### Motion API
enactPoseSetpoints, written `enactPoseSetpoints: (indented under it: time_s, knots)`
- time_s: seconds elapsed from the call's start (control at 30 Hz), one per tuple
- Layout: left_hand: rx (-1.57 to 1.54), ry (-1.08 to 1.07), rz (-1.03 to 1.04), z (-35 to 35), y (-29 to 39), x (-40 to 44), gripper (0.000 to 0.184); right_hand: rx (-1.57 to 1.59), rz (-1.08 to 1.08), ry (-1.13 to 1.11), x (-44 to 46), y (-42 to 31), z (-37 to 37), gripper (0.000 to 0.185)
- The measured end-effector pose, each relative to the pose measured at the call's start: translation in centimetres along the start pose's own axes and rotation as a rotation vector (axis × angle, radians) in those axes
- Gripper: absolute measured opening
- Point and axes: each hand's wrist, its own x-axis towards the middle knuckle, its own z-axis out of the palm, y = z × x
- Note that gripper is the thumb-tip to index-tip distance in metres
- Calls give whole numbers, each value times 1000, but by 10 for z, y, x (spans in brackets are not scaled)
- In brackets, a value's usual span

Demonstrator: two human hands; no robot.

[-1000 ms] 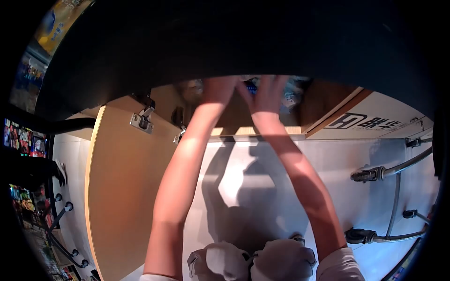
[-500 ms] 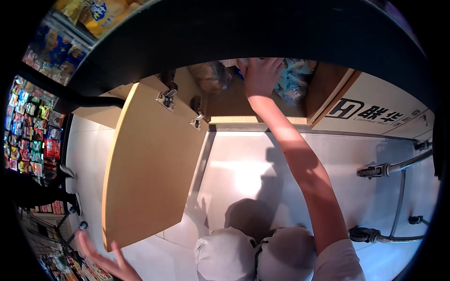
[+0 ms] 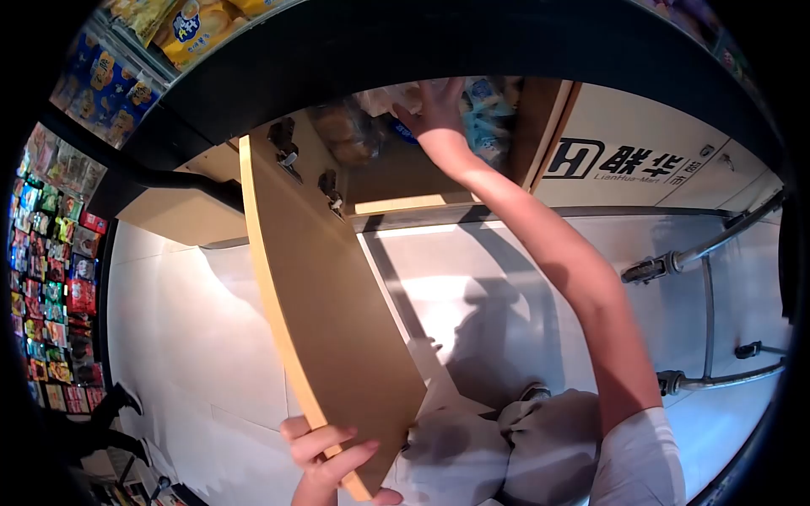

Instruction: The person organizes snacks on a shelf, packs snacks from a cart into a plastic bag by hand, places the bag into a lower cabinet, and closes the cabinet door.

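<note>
My left hand [image 3: 329,460] grips the lower outer edge of an open wooden cabinet door [image 3: 337,312], fingers wrapped round it. Inside the cabinet, my right hand [image 3: 436,114] reaches in with its fingers spread, over a clear plastic package [image 3: 384,99]. To its left lies a clear bag with brown contents [image 3: 348,131]; on its right are light blue packages [image 3: 488,118]. The cabinet's bottom edge [image 3: 413,202] shows below. The black counter edge above hides the upper part of the cabinet.
Yellow snack bags [image 3: 202,29] lie on the shelf at upper left. A white panel with black lettering [image 3: 641,164] is right of the cabinet. Metal legs with casters [image 3: 650,268] stand at the right. Another person's dark-clad legs [image 3: 105,422] are at lower left, near a colourful product rack [image 3: 55,278].
My left hand has come out of the cabinet and taken hold of the door, which has swung rightward, partly closing. My right hand stays inside the cabinet.
</note>
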Motion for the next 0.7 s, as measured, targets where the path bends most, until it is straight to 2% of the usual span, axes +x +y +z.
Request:
enactPoseSetpoints:
  time_s: [0.03,0.07,0.13,0.17,0.23,0.27,0.3,0.37,0.43,0.5,0.57,0.6,0.63,0.67,0.7]
  knots:
    - [-56,-5,12,4,-1,4,41,159,-20,-52,0,4,-5,67]
    - [-10,-94,97,8,-6,11,46,178,2,-99,0,4,-10,63]
    - [8,-175,219,22,-9,25,38,246,47,-181,0,4,-18,58]
    - [-68,-79,228,38,-6,42,29,270,55,-203,1,5,-21,57]
    - [-215,-338,177,63,-2,72,42,406,77,-268,2,9,-27,53]
    - [-153,-258,181,90,-6,79,44,520,91,-308,4,12,-30,50]
    - [-92,-183,187,118,-13,85,45,410,83,-366,5,21,-38,42]
    - [34,-25,325,153,-19,111,54,1459,627,-761,15,29,-97,42]
    - [91,20,330,169,-18,120,59,1505,829,-972,2,30,-168,51]
    - [148,39,336,188,-23,127,65,1303,742,-759,-14,10,-233,50]
    - [85,286,275,215,-32,137,69,917,614,-169,-43,6,-252,38]
    - [57,225,177,225,-35,141,70,658,628,-109,-68,16,-252,29]
    - [91,235,130,230,-35,150,62,398,635,-50,-97,32,-246,19]
    - [122,195,108,233,-37,153,57,518,715,-36,-114,35,-236,9]
    - [158,152,86,235,-40,155,53,564,747,-142,-120,31,-225,11]
